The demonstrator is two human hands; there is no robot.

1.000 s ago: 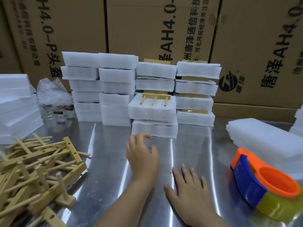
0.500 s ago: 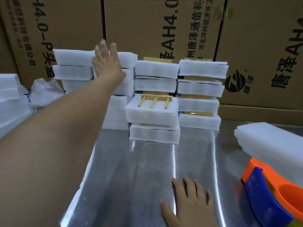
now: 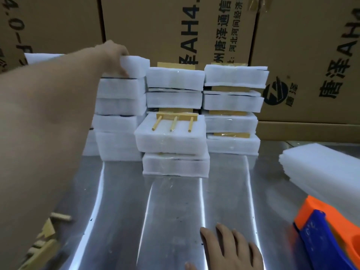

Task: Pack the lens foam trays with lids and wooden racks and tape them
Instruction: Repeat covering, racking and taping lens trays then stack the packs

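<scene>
1. The left hand (image 3: 114, 55) reaches forward on an outstretched arm to the top foam tray (image 3: 136, 65). The thumb lies against the tray's near face and the fingers go over its top, pinching its left end
2. The top foam tray is a white block, the uppermost of a stack of like blocks at the back of the metal table (image 3: 175, 211), in front of the cardboard boxes (image 3: 155, 26)
3. The right hand (image 3: 231, 248) lies palm down on the metal table at the near edge, with its fingers straight and slightly spread, holding nothing
4. The packed trays (image 3: 233, 102) are white foam blocks in two columns to the right of the gripped stack, with tan strips showing between the layers
5. The wooden rack (image 3: 175, 119) is a crossbar with three pegs. It lies on the upper of two foam blocks standing in front of the middle column, with its pegs pointing toward the viewer
6. The foam lids (image 3: 321, 168) are thin white sheets piled at the right of the table
7. The tape dispenser (image 3: 327, 234) is orange and blue, lies at the near right just in front of the foam lids, and is cut off by the frame edge
8. The loose wooden racks (image 3: 46, 236) are blurred, at the near left, partly hidden by the left forearm
</scene>
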